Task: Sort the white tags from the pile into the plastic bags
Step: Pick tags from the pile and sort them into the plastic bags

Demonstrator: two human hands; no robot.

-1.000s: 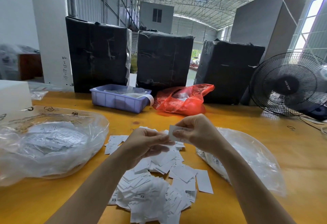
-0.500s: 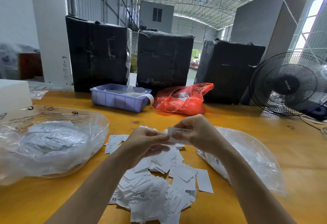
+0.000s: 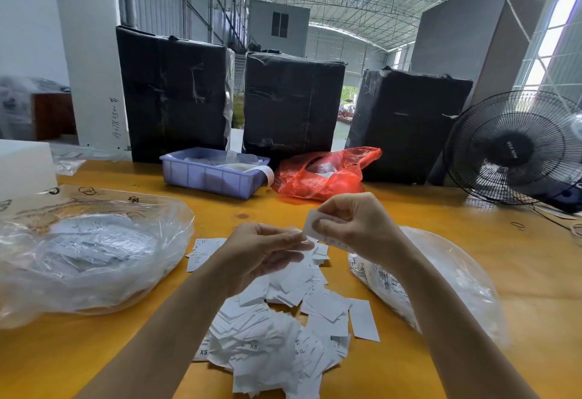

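The right hand (image 3: 356,228) pinches one white tag (image 3: 311,224) above the pile (image 3: 277,320); the left hand (image 3: 261,252), fingers curled, meets its lower edge and seems to hold more; a loose grip could drop tags back between the left bag (image 3: 88,254) and right bag (image 3: 441,282) on the surface (image 3: 519,272), or in the wrong one.

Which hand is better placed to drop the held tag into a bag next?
Right. The right hand already pinches the tag and hovers beside the right plastic bag; the left hand only touches its edge.
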